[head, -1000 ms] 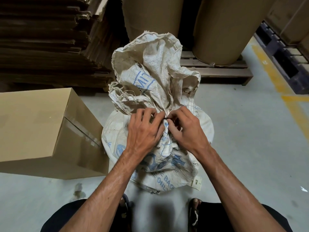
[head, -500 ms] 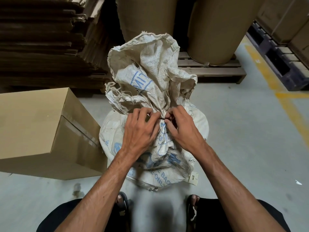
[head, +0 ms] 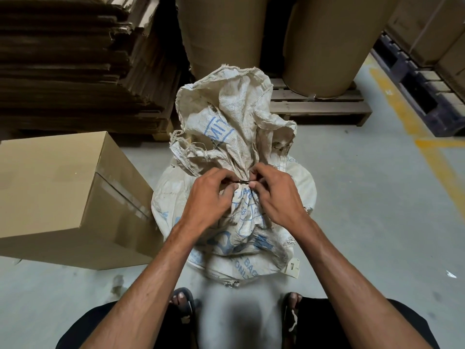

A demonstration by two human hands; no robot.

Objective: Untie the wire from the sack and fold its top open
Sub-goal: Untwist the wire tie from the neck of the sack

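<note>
**Off-white sack, blue print, brown card all round**

The woven sack was off-white and grubby, printed with blue letters and outlines. The wire at its neck showed dark. The box beside it was plain tan with a strip of clear glossy tape. The big rolls behind were kraft brown, the stacked cardboard a darker brown. The floor was pale grey with yellow painted lines. The far pallet was dark blue.

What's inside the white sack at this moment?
Cannot be seen. The sack is cinched at its neck by a dark wire, which the left hand and right hand pinch; the bunched top hides the contents.
</note>
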